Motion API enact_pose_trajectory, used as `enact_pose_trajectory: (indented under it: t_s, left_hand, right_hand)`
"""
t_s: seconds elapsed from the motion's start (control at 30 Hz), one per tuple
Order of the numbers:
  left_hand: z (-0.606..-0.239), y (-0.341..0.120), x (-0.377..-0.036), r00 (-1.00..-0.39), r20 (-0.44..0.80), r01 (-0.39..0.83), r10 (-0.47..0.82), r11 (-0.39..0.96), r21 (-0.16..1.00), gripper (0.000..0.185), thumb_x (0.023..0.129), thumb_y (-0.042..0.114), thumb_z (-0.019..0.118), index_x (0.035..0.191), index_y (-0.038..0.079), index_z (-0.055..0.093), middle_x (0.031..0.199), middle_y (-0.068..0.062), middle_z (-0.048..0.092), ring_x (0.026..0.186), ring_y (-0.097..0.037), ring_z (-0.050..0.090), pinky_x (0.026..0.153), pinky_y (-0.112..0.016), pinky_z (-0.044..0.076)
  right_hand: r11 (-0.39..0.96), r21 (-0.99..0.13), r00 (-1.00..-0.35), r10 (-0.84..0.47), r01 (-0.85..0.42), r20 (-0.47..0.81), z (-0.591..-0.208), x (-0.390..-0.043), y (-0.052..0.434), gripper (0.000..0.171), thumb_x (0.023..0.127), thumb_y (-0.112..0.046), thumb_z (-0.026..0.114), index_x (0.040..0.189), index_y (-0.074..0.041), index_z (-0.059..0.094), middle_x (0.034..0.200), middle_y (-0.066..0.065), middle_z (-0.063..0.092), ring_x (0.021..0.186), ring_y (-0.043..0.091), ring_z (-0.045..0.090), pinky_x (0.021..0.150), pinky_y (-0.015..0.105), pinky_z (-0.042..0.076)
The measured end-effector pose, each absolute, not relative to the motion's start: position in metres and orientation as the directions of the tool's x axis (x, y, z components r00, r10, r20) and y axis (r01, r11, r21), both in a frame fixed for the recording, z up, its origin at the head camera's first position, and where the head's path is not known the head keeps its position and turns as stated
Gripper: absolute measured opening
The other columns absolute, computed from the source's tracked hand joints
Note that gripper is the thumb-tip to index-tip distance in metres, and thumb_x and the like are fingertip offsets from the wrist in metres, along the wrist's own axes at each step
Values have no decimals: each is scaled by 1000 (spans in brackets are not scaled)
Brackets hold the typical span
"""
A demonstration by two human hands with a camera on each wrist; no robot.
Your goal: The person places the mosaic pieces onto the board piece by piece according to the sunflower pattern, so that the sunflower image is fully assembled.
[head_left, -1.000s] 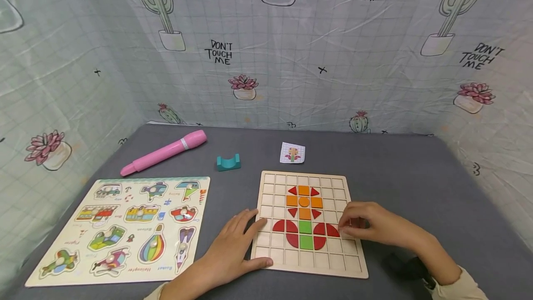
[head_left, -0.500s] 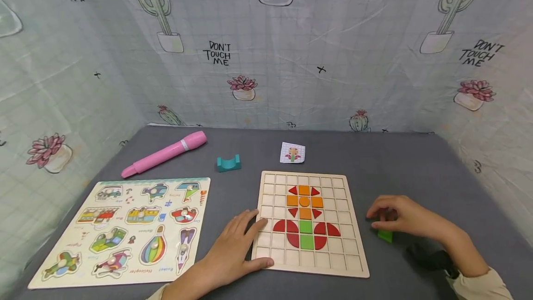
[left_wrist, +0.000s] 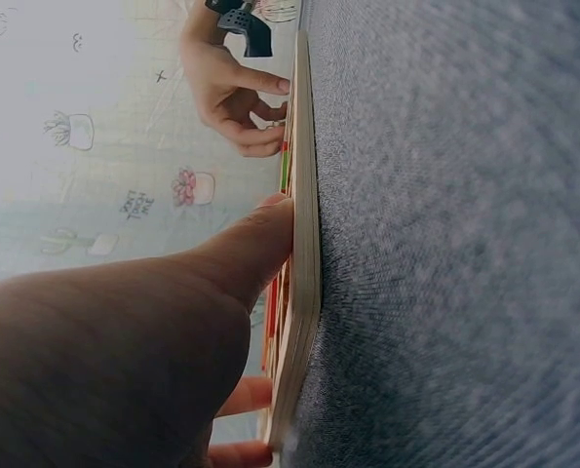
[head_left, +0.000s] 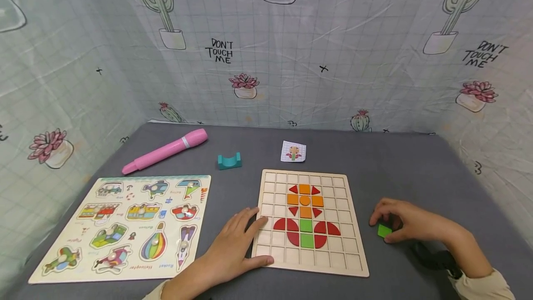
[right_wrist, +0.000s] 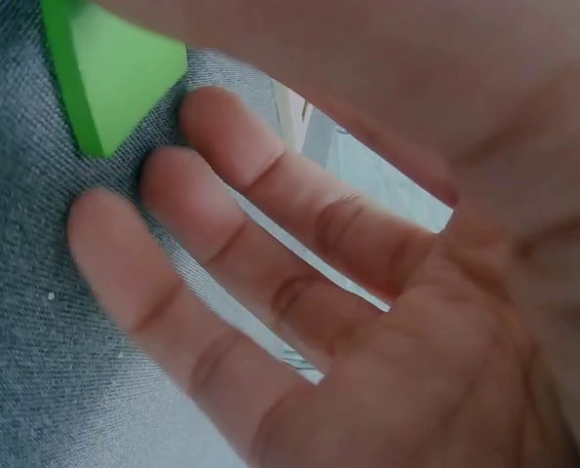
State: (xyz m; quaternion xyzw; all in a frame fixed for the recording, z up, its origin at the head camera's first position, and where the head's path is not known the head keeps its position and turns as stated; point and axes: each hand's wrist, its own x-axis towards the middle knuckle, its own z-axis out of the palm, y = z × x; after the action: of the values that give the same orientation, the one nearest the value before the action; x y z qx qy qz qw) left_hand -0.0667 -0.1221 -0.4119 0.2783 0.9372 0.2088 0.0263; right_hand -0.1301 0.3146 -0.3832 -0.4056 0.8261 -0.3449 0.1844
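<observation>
A wooden grid board (head_left: 353,244) lies on the grey cloth and holds a flower pattern of red, orange and green pieces (head_left: 306,225). My left hand (head_left: 243,240) rests flat on the board's left edge, fingers straight, thumb along the front rim. In the left wrist view the thumb (left_wrist: 255,244) lies on the board's edge (left_wrist: 305,175). My right hand (head_left: 401,223) is on the cloth to the right of the board, and its fingers and thumb curl round a green square piece (head_left: 384,230). The right wrist view shows that green piece (right_wrist: 114,68) on the cloth, against my fingers (right_wrist: 231,185).
A vehicle peg puzzle (head_left: 125,226) lies to the left of the board. Behind are a pink marker (head_left: 165,151), a teal arch block (head_left: 229,161) and a small pattern card (head_left: 293,152). Cactus-print sheeting walls the table on three sides.
My right hand left the board's right edge and moved right onto the cloth, where it now curls round a green piece. The left hand has stayed put.
</observation>
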Motion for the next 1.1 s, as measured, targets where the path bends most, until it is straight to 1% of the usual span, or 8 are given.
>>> enact_pose_trajectory:
  t_s: [0.17, 0.27, 0.37, 0.63, 0.9, 1.1]
  left_hand:
    - [-412, -122, -67, -842, 77, 516, 534, 755, 404, 78, 86, 62, 61, 144, 13, 45, 152, -14, 34, 141, -38, 30, 114, -56, 26]
    - [-411, -122, -67, -842, 73, 514, 534, 755, 407, 78, 86, 62, 62, 144, 13, 45, 152, -14, 34, 142, -37, 29, 114, -55, 25]
    - [-411, -122, -67, -842, 71, 515, 535, 756, 405, 78, 86, 62, 61, 145, 13, 45, 153, -13, 33, 142, -37, 29, 115, -55, 25]
    - [-411, -121, -67, -842, 66, 512, 535, 755, 409, 78, 86, 61, 63, 145, 13, 45, 153, -13, 33, 142, -36, 29, 115, -55, 24]
    - [-410, -123, -66, -838, 90, 523, 539, 744, 416, 78, 86, 63, 61, 143, 13, 46, 151, -14, 35, 141, -38, 31, 113, -56, 27]
    - [-410, -123, -65, -836, 107, 531, 538, 743, 408, 78, 86, 64, 59, 143, 13, 46, 150, -14, 36, 140, -38, 32, 113, -56, 28]
  right_hand:
    - [440, -729, -621, -783, -524, -26, -385, -132, 313, 27, 84, -12, 77, 108, -5, 66, 97, 1, 58, 80, 11, 55, 62, 26, 52]
    - [447, -716, -635, -773, -536, -7, -388, -133, 311, 26, 82, -10, 78, 105, -3, 67, 94, 2, 60, 79, 9, 57, 62, 26, 53]
    - [450, -698, -643, -765, -557, 19, -389, -132, 307, 24, 82, -10, 78, 103, -4, 68, 94, 2, 61, 78, 8, 59, 62, 26, 53]
    - [465, -654, -661, -747, -596, 72, -389, -130, 300, 22, 81, -8, 78, 100, -5, 68, 89, -1, 60, 74, 4, 57, 58, 24, 52]
    - [423, -673, -620, -781, -607, 68, -390, -129, 290, 20, 85, -8, 75, 104, -7, 68, 92, 0, 60, 74, 7, 56, 58, 24, 51]
    - [393, -666, -602, -791, -634, 106, -388, -128, 285, 20, 86, -9, 74, 105, -11, 67, 96, 0, 60, 74, 7, 55, 59, 23, 51]
